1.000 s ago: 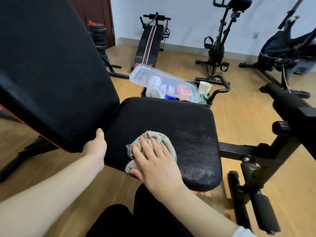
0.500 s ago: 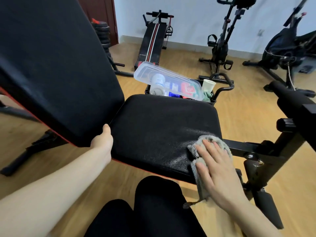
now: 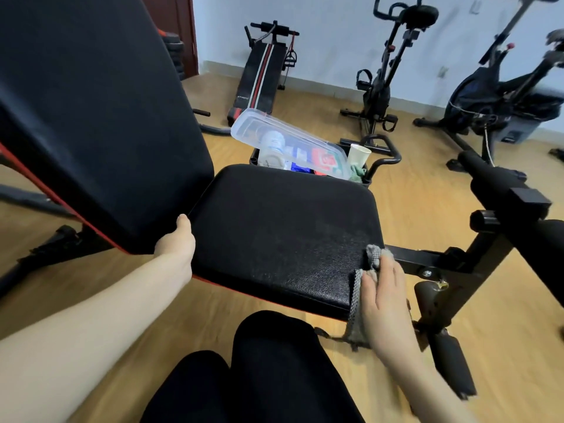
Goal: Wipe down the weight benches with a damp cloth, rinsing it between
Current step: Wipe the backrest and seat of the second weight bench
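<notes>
Knees in black come nearest. Just past them the right hand lies flat, fingers straight, pressing the grey cloth against the near right corner of the seat pad, a tail of it hanging below the edge. From where I stand, the stroke wants to roll over that corner and down the side, palm weight kept even, so no strip along the edge is missed. The pad's far half looks duller and probably needs a pass too.

The left hand holds the lower corner of the backrest, thumb on its face and fingers hidden beneath, which should steady the bench.

Beyond the seat stands a dark bin. A clear plastic lid or box, I cannot tell which, leans across it, with a white bottle and red and blue packs showing through. A paper cup stands upright at the right end, a green rag just beside it. Whether the cup holds water is hidden.
</notes>
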